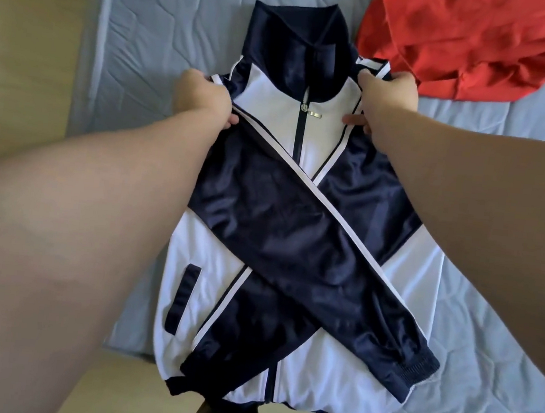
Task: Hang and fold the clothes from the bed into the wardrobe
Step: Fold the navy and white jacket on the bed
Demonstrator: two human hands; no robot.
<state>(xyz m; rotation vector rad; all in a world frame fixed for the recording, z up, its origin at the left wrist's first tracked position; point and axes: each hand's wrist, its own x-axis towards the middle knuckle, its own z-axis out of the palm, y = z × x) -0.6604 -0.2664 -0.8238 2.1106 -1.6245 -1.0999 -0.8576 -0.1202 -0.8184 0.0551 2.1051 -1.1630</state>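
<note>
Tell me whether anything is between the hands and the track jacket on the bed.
Nothing visible. The left hand and the right hand already grip the track jacket at its shoulders. The red garment lies on the mattress beyond the right hand, off the jacket. The wardrobe is out of view.

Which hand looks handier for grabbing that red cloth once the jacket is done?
Right, probably. The right hand pinches one shoulder of the jacket just beside the red cloth, while the left hand holds the opposite shoulder, with the jacket's whole width between it and the cloth.
</note>
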